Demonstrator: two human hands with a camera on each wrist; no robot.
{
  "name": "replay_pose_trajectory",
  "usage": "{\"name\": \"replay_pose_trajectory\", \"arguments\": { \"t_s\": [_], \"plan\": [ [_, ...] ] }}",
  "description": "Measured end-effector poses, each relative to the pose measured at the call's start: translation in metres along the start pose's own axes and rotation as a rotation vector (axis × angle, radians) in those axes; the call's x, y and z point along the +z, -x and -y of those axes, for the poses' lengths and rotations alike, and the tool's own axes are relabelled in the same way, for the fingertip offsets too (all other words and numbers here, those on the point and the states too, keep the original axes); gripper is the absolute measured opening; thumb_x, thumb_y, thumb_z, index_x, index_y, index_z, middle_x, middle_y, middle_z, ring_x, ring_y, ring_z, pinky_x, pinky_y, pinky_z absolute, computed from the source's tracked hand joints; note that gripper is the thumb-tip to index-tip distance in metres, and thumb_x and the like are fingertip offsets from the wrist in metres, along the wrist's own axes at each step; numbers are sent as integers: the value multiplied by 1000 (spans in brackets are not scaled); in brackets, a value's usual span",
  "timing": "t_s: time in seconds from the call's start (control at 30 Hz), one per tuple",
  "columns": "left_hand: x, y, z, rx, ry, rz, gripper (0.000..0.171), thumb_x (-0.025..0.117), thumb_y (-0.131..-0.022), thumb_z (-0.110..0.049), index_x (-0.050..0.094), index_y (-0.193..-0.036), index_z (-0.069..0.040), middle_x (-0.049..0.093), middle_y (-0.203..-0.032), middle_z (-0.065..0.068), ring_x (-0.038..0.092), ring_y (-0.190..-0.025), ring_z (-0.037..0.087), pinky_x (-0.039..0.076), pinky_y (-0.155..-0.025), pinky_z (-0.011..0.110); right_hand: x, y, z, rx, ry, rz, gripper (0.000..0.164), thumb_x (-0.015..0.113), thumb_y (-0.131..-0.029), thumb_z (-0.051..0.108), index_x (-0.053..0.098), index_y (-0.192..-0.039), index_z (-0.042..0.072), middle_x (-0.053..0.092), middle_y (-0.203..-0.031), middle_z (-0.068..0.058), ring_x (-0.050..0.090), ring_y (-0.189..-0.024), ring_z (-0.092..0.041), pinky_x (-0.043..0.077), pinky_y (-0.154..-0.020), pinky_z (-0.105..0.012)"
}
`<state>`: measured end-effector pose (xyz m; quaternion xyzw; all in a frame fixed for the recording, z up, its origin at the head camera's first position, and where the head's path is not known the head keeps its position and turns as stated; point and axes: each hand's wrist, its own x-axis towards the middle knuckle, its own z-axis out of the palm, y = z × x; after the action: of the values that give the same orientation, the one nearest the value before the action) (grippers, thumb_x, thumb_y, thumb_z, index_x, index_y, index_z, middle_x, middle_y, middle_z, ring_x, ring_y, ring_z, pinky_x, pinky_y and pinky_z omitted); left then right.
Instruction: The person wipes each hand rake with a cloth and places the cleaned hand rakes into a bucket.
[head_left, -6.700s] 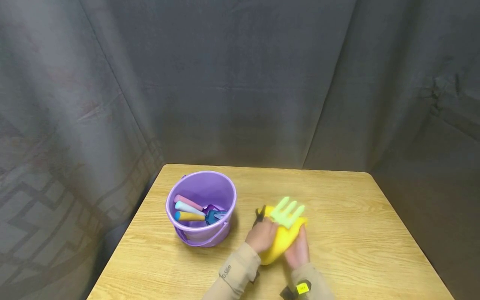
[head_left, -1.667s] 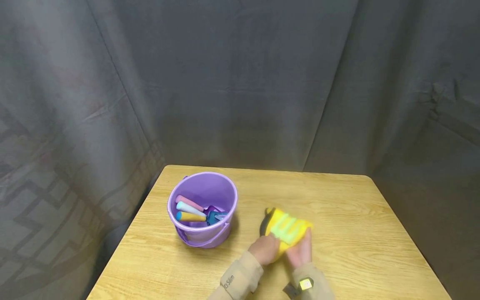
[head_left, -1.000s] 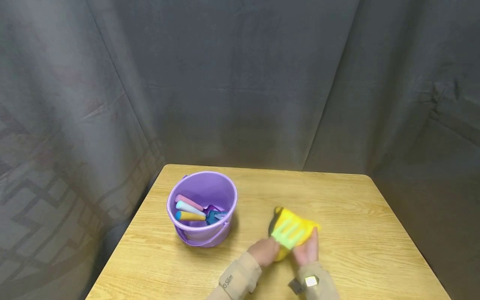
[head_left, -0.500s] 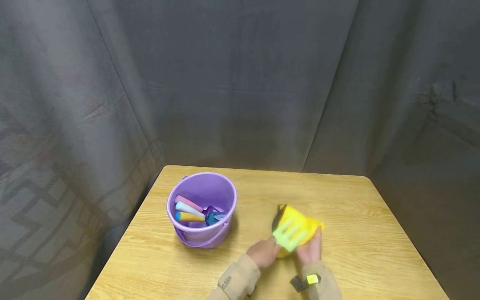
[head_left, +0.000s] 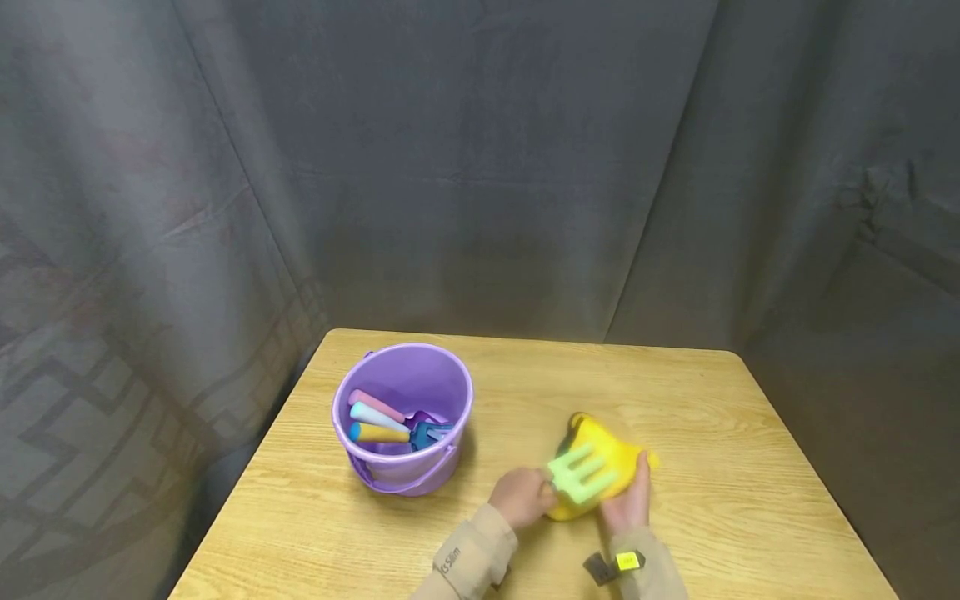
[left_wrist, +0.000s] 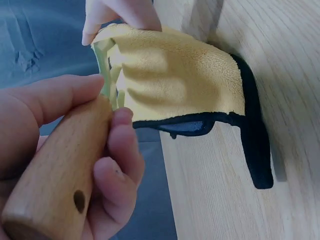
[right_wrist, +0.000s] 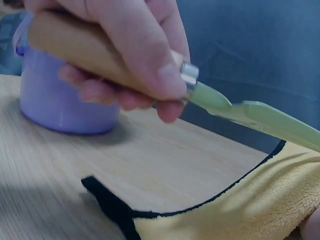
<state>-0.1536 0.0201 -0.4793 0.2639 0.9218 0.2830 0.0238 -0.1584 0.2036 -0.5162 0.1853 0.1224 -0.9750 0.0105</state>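
A hand fork with a light green head (head_left: 581, 475) and a wooden handle (left_wrist: 60, 165) is in my left hand (head_left: 521, 497), whose fingers wrap round the handle. Its wide tines point away to the right. Under and behind them lies a yellow fleecy cloth (head_left: 615, 458) with black edging (left_wrist: 256, 130). My right hand (head_left: 632, 500) grips the cloth at its right side, close beside the tines. In the left wrist view the cloth hangs against the fork head. A black strap-like tab (right_wrist: 107, 205) sticks out from the cloth's corner in the right wrist view.
A purple bucket (head_left: 405, 483) stands to the left on the wooden table (head_left: 750, 483). Inside lie several garden tools with pink (head_left: 375, 406), pale blue (head_left: 375, 415) and yellow (head_left: 384, 433) handles. Grey curtains (head_left: 480, 183) surround the table.
Over the last seconds the cloth and my right hand have shifted to the right across the fork head. My left hand keeps its hold and has barely moved. The bucket stays put.
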Motion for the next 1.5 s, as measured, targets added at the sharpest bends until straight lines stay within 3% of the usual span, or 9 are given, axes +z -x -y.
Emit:
{"name": "replay_pose_trajectory", "arguments": {
  "t_s": [0.2,0.37,0.57,0.67,0.8,0.9,1.1,1.4,1.5],
  "plan": [
    [-1,-1,2,-16,35,4,10,67,-71,-16,59,-69,-10,41,-56,-9,36,-51,4,32,-48,16,-7,5,5,-66,121,-39,68,52,-85,47,15,-139,28,28,-133,12,27,-124,-6,25,-101,-23],
    [-8,0,0,-8,51,6,18,70,-70,-15,54,-62,-12,40,-53,-9,35,-48,3,32,-45,16,-14,8,7,-69,169,-18,62,50,-86,47,19,-136,26,35,-128,11,37,-117,-6,26,-100,-23],
    [-17,2,0,-19,46,-5,18,72,-71,-20,67,-81,-6,56,-65,-4,43,-53,4,37,-49,16,-20,9,9,-85,238,-11,64,45,-90,43,10,-140,25,38,-123,12,43,-107,-4,24,-101,-22],
    [-24,2,2,-28,61,-23,17,72,-71,-23,67,-77,-8,58,-67,-4,44,-54,4,37,-50,17,-21,10,11,-80,266,-36,66,44,-91,41,6,-142,25,36,-125,14,43,-106,-2,23,-101,-20],
    [-38,4,1,-46,97,-33,18,71,-72,-25,60,-65,-13,47,-56,-9,40,-48,4,35,-44,18,-21,13,13,-69,272,-60,62,42,-91,40,8,-141,27,32,-130,15,41,-109,-1,23,-101,-20],
    [-50,5,1,-31,68,-54,16,70,-73,-23,61,-66,-12,44,-55,-10,38,-47,3,34,-42,17,-22,14,14,-80,275,-58,61,41,-92,40,8,-141,27,29,-134,14,36,-116,-1,22,-101,-20],
    [-70,8,5,-28,3,-96,16,70,-72,-21,67,-81,-8,51,-61,-7,41,-49,4,35,-44,17,-25,17,15,-91,258,-54,64,41,-92,38,3,-142,27,24,-136,15,18,-128,-2,19,-102,-19],
    [-91,13,8,21,-8,-155,16,71,-71,-18,68,-81,-6,53,-60,-6,42,-49,4,36,-47,17,-31,19,15,-88,217,-69,61,42,-93,33,6,-141,26,27,-135,16,20,-128,-1,21,-101,-18],
    [-97,13,8,16,-7,-153,18,72,-71,-19,68,-83,-6,55,-63,-5,44,-52,4,37,-49,18,-33,21,14,-100,215,-55,61,39,-95,31,2,-142,25,20,-140,16,16,-129,-1,18,-102,-18]
  ]
}}
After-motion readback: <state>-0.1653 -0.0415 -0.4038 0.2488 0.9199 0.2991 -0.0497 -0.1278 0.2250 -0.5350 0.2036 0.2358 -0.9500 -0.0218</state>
